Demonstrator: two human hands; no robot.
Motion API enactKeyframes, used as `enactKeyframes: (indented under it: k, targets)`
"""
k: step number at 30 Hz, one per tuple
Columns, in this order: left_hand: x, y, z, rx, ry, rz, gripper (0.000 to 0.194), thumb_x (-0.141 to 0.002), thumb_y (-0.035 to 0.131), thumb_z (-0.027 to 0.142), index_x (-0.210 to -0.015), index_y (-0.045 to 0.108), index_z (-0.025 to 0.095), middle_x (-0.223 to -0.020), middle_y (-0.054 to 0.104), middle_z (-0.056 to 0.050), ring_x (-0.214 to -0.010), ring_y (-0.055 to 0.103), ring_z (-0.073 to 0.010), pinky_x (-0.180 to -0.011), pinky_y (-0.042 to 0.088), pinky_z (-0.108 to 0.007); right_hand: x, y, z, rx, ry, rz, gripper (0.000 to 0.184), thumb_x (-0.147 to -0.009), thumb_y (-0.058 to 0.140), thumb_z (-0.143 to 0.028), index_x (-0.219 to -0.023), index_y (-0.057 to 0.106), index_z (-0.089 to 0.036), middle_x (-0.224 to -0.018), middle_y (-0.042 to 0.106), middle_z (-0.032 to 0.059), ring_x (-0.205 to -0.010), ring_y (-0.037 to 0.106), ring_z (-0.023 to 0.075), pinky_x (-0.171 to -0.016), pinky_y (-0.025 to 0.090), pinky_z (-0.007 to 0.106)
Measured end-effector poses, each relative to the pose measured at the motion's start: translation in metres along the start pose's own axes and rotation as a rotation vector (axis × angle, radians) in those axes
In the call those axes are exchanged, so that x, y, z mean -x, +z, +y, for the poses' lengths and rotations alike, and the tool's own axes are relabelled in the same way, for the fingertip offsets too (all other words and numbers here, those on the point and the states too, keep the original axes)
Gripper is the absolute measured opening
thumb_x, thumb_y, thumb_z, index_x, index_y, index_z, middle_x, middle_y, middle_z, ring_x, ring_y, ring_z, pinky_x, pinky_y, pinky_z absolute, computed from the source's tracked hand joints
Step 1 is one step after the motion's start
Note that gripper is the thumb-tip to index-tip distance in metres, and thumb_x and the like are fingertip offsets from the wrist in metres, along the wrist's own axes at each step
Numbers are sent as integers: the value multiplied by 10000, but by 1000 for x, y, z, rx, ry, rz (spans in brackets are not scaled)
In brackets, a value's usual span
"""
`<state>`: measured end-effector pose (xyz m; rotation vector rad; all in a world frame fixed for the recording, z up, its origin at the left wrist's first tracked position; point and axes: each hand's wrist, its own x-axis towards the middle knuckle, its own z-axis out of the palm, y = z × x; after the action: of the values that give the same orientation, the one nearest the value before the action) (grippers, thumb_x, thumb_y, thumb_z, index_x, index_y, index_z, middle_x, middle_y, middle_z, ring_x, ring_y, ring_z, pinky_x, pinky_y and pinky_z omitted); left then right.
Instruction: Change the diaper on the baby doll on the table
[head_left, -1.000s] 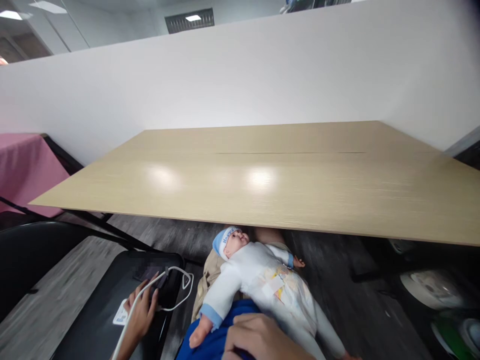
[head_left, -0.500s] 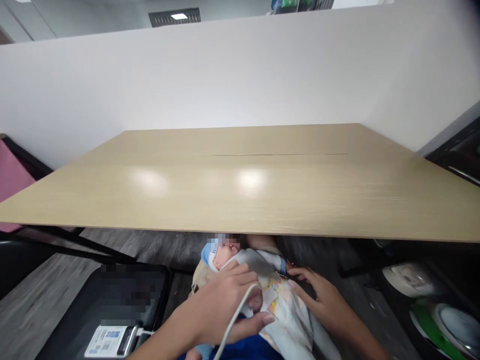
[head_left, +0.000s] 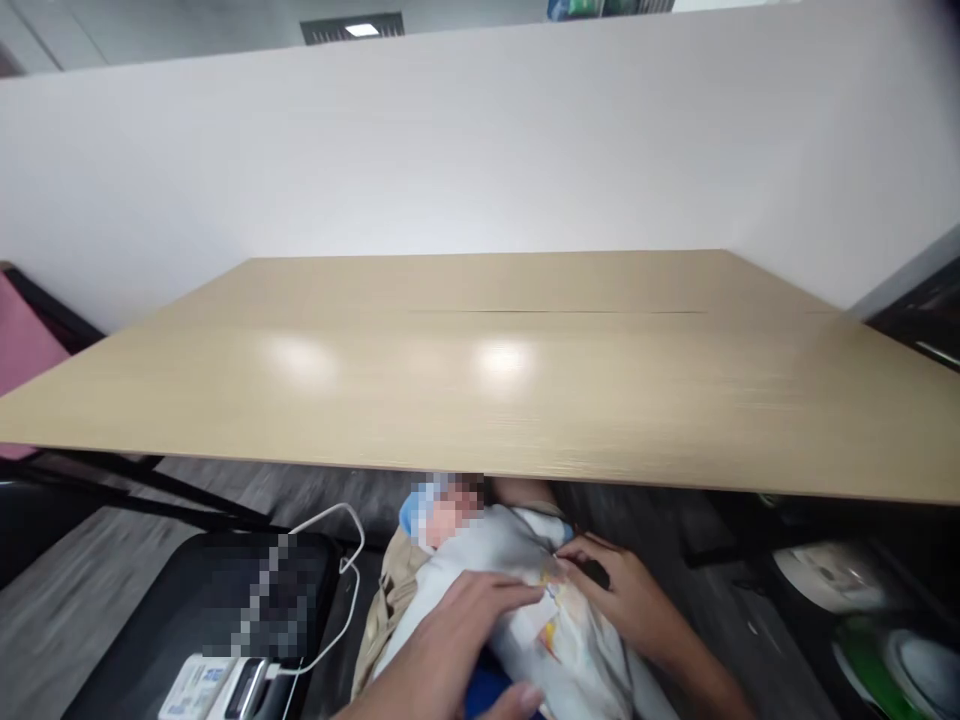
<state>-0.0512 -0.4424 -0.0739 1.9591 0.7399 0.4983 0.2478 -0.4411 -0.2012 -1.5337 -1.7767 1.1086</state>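
Note:
A baby doll (head_left: pixel 444 522) in a blue cap lies on my lap, partly below the table edge; its face is blurred out. A white printed cloth (head_left: pixel 525 560) is spread over its body. My left hand (head_left: pixel 480 615) rests on the cloth with its fingers stretched and thumb apart. At the cloth's right side, my right hand (head_left: pixel 600 580) pinches the fabric between thumb and forefinger. The doll's arms and lower body are mostly hidden.
A wooden table (head_left: pixel 450 400) spans the view before a white partition (head_left: pixel 465 150). Left of my lap is a black seat (head_left: pixel 150 640), holding a white device (head_left: pixel 202 685) with a white cable (head_left: pixel 358 580). Round items, one green (head_left: pixel 870 660), stand low at right.
The cloth now covers the doll's chest and near side. My left hand has moved down slightly. The cable, earlier across my left wrist, now loops beside the black seat.

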Motion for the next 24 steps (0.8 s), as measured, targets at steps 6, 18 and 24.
enactKeyframes:
  k: [6,18,24]
  targets:
    - [-74,6,-48,-262,189,-259,399,-1049,683,440,-1387,667,227,-1377,713,-124,-1287,638,-310,-1140,487,-435,-16,-11,47,127,3,157,380,-1040,541,-550,-891,734,-258,-916,767,58,-876,733,269,-821,571,381]
    - [-48,-6,-50,-1,213,-240,154,-1024,718,351,-1032,742,199,-1057,809,-53,-1041,704,-197,-1004,521,-328,1,5,-57,-29,-211,-194,397,-1134,455,-468,-1327,743,-275,-1407,692,115,-1324,655,280,-1178,520,409]
    - [-28,-28,-47,84,38,-659,473,-907,819,468,-1296,737,210,-922,782,-5,-735,705,-170,-691,569,-256,67,-25,-16,88,88,9,465,-988,575,-695,-834,795,-315,-883,782,67,-880,742,303,-875,636,410]
